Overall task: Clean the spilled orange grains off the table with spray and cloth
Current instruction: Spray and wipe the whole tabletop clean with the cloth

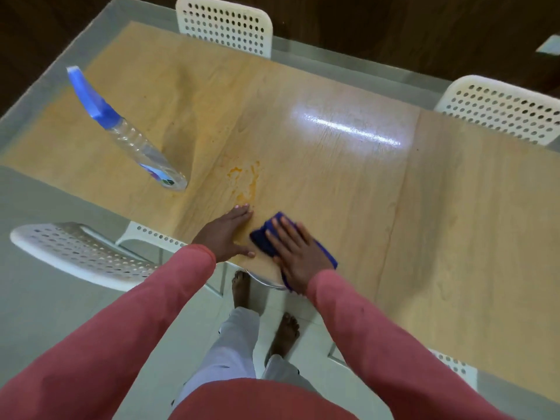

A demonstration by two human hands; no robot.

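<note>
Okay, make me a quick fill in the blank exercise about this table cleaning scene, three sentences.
1. The right hand presses a blue ____ onto the table.
2. The spray bottle stands to the ____ of the orange smear.
3. The left hand lies ____ on the table.

Missing words: cloth; left; flat

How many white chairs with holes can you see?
4. One chair at the table's far side, one at the far right, one near the left hand, one peeking under the glass at lower right. Others may be hidden.
</note>
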